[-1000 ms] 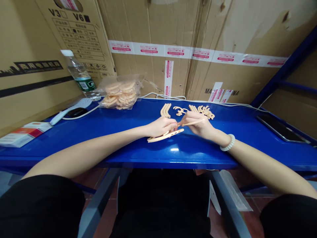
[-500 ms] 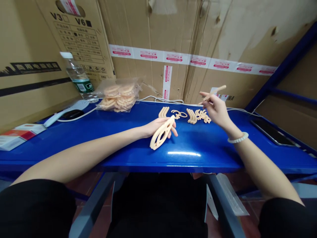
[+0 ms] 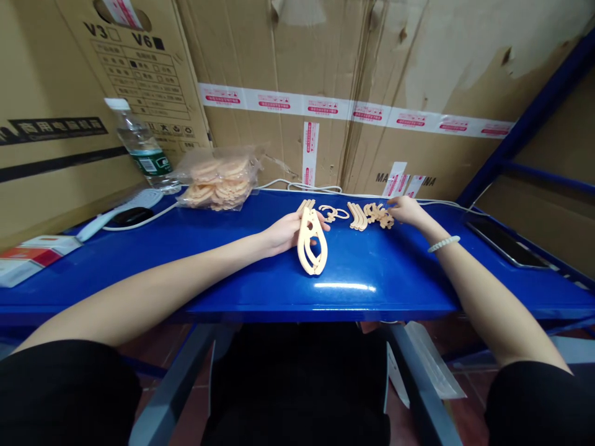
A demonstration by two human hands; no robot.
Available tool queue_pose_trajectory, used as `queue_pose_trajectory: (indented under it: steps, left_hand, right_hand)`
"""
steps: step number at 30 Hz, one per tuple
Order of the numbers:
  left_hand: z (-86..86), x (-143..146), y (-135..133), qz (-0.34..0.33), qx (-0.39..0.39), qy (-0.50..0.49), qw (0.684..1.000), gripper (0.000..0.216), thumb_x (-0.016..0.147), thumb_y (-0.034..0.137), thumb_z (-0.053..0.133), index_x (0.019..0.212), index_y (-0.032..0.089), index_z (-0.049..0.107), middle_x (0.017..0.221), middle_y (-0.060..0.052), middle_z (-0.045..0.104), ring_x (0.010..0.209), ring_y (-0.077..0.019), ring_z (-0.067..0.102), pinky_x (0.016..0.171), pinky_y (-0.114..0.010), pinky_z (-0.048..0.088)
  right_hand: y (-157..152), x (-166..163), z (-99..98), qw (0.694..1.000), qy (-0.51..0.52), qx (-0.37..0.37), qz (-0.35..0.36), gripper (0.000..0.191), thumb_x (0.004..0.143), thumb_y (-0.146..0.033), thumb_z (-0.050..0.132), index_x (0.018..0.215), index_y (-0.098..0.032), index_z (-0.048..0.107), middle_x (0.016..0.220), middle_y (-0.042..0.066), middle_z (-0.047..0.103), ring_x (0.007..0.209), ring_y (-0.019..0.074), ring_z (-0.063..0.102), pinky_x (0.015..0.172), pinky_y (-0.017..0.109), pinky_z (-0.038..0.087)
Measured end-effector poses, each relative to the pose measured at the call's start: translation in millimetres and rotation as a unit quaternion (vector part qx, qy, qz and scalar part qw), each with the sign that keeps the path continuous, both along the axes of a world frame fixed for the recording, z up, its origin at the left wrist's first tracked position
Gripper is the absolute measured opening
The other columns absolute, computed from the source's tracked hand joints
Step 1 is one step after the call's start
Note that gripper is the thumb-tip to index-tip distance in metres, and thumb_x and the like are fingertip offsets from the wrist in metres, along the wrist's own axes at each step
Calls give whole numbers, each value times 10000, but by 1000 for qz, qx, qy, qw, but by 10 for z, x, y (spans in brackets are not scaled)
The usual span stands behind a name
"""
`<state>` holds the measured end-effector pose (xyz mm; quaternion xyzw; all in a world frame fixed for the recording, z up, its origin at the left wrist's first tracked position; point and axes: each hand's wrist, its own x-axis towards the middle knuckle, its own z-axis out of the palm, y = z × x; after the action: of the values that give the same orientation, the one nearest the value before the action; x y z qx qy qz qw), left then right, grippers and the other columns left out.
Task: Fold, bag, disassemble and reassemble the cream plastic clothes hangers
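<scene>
My left hand (image 3: pixel 286 233) is closed around a beige folding hanger (image 3: pixel 312 244), its leaf-shaped body with cut-outs pointing down toward me above the blue table. My right hand (image 3: pixel 407 211) has its fingertips at the right end of a cluster of small beige curved pieces (image 3: pixel 379 214). Those fingers are bent together, and what is between them is hidden. Left of the cluster lie several slim curved arms (image 3: pixel 357 217). Beige hook-like pieces (image 3: pixel 333 213) rest farther left. More slim arms (image 3: pixel 305 204) show partly behind my left hand.
A clear bag of beige parts (image 3: pixel 220 179) sits at the back left, near a water bottle (image 3: pixel 146 152). A fly swatter (image 3: pixel 100 220), a dark mouse-like object (image 3: pixel 133 215) and a small box (image 3: pixel 39 257) lie left. At right is a phone (image 3: pixel 506 244). Cardboard (image 3: pixel 279 56) stands behind.
My right hand has come down from the air to the small pieces; the slim beige piece it held up no longer shows. My left hand has turned the hanger more upright.
</scene>
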<state>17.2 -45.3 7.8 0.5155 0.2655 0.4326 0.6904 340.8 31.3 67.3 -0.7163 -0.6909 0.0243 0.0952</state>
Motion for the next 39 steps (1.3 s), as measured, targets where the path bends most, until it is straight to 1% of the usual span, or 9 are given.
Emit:
queue_pose_trajectory:
  steps: [6, 9, 12, 15, 17, 20, 26, 32, 39]
  left_hand:
    - [45, 13, -14, 7, -11, -4, 1000, 91, 907, 101, 604, 946, 112, 685, 923, -91, 735, 774, -167, 672, 670, -269, 561]
    - [49, 9, -3, 11, -20, -7, 1000, 151, 902, 62, 563, 952, 105, 699, 883, -89, 729, 748, -167, 678, 658, -267, 560]
    - [40, 11, 10, 14, -22, -13, 1000, 172, 902, 68, 571, 979, 108, 720, 878, -90, 736, 732, -172, 683, 654, -272, 558]
    - [45, 26, 7, 23, -32, -19, 999, 214, 879, 41, 577, 1000, 116, 736, 848, -74, 741, 711, -166, 685, 678, -276, 566]
    - [61, 34, -5, 32, -40, -24, 998, 250, 861, 8, 561, 998, 114, 740, 831, -65, 743, 717, -161, 694, 721, -277, 576]
    - [88, 31, -16, 42, -54, -27, 997, 244, 912, 44, 531, 1023, 105, 740, 843, -79, 753, 750, -176, 714, 766, -293, 582]
    - [25, 32, 1, 45, -56, -26, 997, 437, 1020, 500, 552, 1135, 115, 724, 971, -143, 774, 878, -271, 738, 804, -379, 595]
    - [-127, 72, -42, 57, 58, 74, 994, 253, 880, 276, 790, 1065, 107, 752, 982, -94, 775, 870, -214, 725, 872, -332, 578]
    - [-116, 66, -49, 85, 20, 69, 994, 131, 943, 199, 684, 1026, 101, 708, 941, -109, 764, 819, -217, 738, 860, -396, 611]
  right_hand:
    - [-32, 34, -17, 997, -67, 38, -6, 302, 865, -101, 592, 1101, -74, 779, 1003, 199, 764, 1001, 342, 723, 833, 362, 547]
    - [-196, -105, -6, 979, -43, 158, 118, 332, 922, -161, 547, 1187, -106, 741, 981, 156, 753, 967, 311, 706, 866, 389, 546]
    - [-513, -434, -12, 884, 23, 275, 377, 383, 970, -235, 554, 1325, -129, 652, 1026, 137, 712, 980, 296, 658, 886, 425, 541]
    - [-876, -810, -87, 774, -11, 286, 565, 332, 1015, -211, 522, 1330, -193, 622, 1176, 141, 670, 1050, 291, 609, 900, 451, 522]
    - [-1053, -984, -168, 729, -62, 281, 621, 281, 1027, -144, 479, 1255, -173, 640, 1210, 149, 661, 1095, 289, 591, 922, 453, 505]
    - [-1159, -1082, -278, 696, -115, 284, 649, 207, 1062, -136, 468, 1130, -149, 663, 1170, 137, 676, 1125, 282, 580, 939, 425, 489]
    - [-1039, -1053, -359, 698, -127, 321, 628, 231, 1113, -191, 449, 1057, -149, 670, 1105, 108, 704, 1066, 237, 591, 936, 384, 472]
    - [-907, -1009, -385, 718, -158, 341, 586, 278, 1127, -267, 431, 1024, -175, 672, 1040, 99, 709, 1023, 254, 570, 932, 413, 453]
    - [-865, -979, -416, 730, -186, 351, 556, 223, 1103, -180, 453, 1077, -173, 674, 1141, 112, 704, 1004, 251, 559, 953, 431, 425]
